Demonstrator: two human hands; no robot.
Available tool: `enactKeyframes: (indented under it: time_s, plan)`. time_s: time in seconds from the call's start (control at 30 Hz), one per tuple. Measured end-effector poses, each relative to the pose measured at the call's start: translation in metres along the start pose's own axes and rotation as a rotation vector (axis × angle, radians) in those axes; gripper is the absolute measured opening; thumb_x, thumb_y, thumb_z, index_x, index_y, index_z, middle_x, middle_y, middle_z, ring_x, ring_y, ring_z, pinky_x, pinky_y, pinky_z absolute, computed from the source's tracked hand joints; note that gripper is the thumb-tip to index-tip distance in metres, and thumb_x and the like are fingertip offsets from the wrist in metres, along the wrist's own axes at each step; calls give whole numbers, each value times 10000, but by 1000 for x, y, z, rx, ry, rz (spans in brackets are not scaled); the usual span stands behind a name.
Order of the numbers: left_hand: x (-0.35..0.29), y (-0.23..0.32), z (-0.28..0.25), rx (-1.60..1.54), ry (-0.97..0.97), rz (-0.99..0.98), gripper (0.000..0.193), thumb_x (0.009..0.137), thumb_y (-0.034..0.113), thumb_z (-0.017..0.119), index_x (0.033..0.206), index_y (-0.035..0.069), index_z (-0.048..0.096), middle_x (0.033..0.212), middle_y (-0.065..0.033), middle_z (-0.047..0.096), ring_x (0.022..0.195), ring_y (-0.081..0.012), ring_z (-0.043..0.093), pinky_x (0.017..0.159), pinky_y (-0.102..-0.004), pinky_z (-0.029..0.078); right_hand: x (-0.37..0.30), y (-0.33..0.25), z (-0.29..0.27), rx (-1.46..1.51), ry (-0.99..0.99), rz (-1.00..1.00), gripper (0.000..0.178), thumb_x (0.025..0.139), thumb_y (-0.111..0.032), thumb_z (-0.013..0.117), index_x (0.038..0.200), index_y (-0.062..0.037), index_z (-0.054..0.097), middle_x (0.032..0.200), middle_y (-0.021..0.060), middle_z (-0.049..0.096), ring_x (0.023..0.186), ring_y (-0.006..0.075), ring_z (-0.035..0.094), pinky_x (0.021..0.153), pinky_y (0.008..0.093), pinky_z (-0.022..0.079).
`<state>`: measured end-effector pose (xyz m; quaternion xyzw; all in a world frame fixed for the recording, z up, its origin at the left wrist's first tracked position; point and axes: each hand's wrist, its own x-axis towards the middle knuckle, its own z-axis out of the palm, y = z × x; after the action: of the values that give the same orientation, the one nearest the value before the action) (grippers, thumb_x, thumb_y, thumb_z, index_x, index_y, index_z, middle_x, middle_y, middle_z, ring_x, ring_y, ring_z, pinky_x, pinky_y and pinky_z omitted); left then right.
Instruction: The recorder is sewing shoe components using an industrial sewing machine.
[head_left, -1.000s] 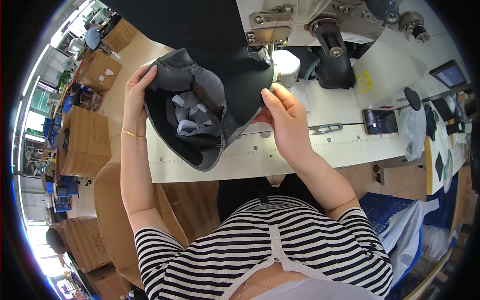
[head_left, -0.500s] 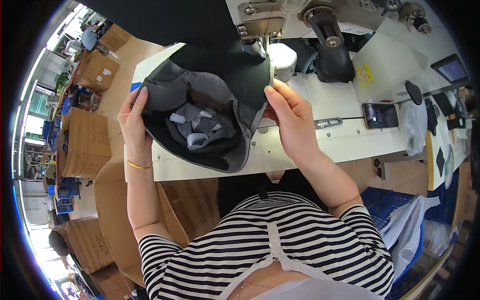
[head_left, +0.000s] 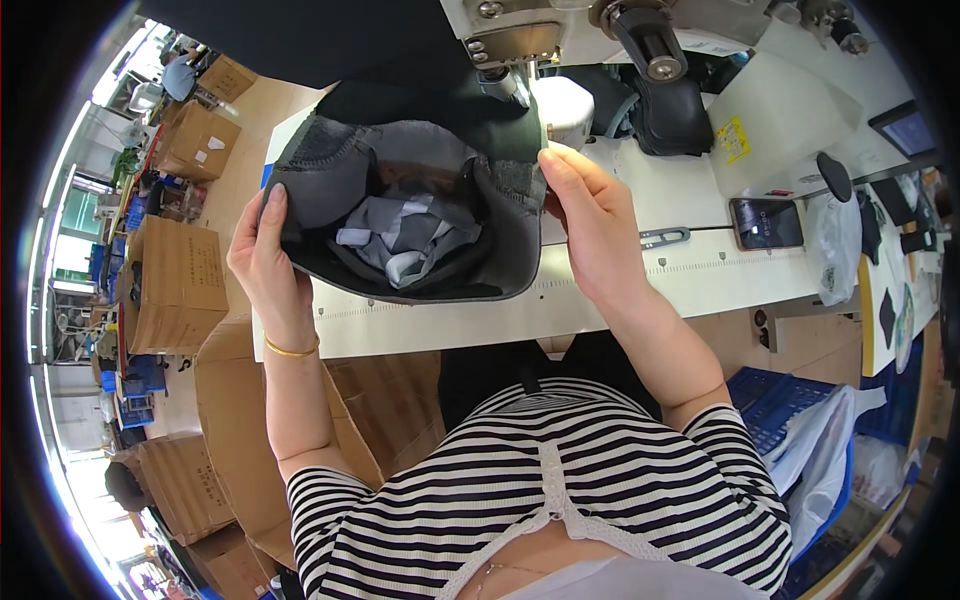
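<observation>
A dark grey and black fabric pouch (head_left: 330, 165) is spread between my two hands, its mouth turned up toward me. Inside it lies a crumpled bundle of grey and white cloth (head_left: 405, 225). My left hand (head_left: 268, 255) pinches the pouch's left rim, thumb on top and fingers hidden underneath. At the right edge, my right hand (head_left: 595, 215) grips the fabric between thumb and fingers, just below the sewing machine head (head_left: 510, 50). The pouch's far edge runs up to the needle area (head_left: 522, 88); whether the presser foot holds it cannot be seen.
The white worktable (head_left: 690, 265) carries a ruler strip along its front, a phone (head_left: 766, 223) and a slotted metal piece (head_left: 665, 238). Dark fabric pieces (head_left: 670, 115) are stacked behind. An open cardboard box (head_left: 235, 410) stands left below; a blue crate (head_left: 765, 400) sits lower right.
The pouch's right side has swung outward, widening its mouth, and its lower edge has risen. My right hand has shifted slightly right, my left slightly left and down.
</observation>
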<state>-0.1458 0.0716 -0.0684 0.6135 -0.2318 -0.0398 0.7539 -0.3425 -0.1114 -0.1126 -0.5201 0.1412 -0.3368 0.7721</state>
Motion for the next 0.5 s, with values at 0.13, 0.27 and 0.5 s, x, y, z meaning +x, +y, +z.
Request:
enactKeyframes:
  time_s: [0.13, 0.27, 0.5]
  plan:
    - [-1, -1, 0, -62, 10, 29, 225, 868, 51, 635, 1037, -96, 636, 960, -116, 675, 853, -141, 634, 791, -241, 491, 2, 1, -3, -13, 3, -17, 287, 967, -204, 510, 1132, 2, 622, 910, -28, 604, 806, 32, 503, 737, 192, 399]
    - [0, -3, 0, -89, -2, 62, 223, 865, 30, 630, 1049, -95, 639, 968, -126, 680, 860, -146, 641, 807, -240, 491, 4, 1, -6, -92, -7, -56, 274, 966, -201, 509, 1093, 5, 637, 860, -46, 591, 776, 13, 472, 711, 170, 375]
    - [5, -6, 1, -95, -5, 91, 206, 849, 14, 643, 1026, -91, 649, 966, -130, 680, 862, -147, 642, 811, -241, 492, 0, -2, -3, -178, 54, -42, 298, 954, -169, 521, 1142, 46, 606, 885, -36, 606, 796, 12, 484, 721, 175, 390]
